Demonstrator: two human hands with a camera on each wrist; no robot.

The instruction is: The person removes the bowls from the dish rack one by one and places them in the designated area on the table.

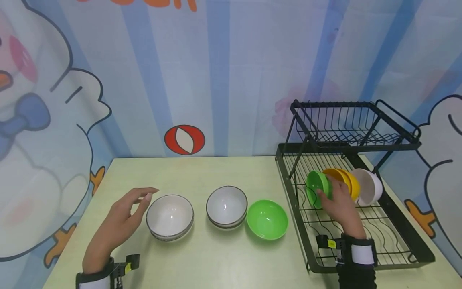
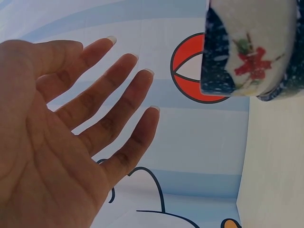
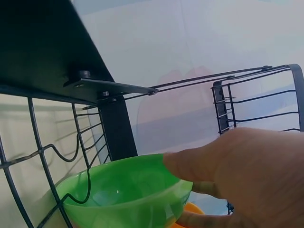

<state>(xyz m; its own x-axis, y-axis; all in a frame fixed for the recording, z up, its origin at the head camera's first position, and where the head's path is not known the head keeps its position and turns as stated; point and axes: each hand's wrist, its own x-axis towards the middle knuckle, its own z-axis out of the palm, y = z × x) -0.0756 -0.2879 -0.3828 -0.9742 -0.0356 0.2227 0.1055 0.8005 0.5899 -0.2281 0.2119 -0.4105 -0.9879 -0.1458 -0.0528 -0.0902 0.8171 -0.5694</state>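
Observation:
My right hand [image 1: 340, 202] reaches into the dish rack and pinches a green bowl [image 1: 315, 189] by its rim. In the right wrist view the thumb lies over the rim of this green bowl [image 3: 128, 190], with fingers behind it; the bowl stands tilted against the wires. Yellow bowls [image 1: 353, 186] and a white bowl [image 1: 369, 187] stand on edge to its right. Fingers spread and holding nothing, my left hand [image 1: 120, 218] hovers left of a stack of white bowls [image 1: 169, 216]. The left wrist view shows a patterned bowl's outside [image 2: 254, 57] beyond the fingers.
A second white bowl stack [image 1: 226, 206] and another green bowl [image 1: 267, 220] sit mid-table, left of the black two-tier dish rack [image 1: 296, 237]. The rack's upper basket [image 1: 357, 142] overhangs its back part. A printed cloth [image 1: 245, 80] hangs behind the table.

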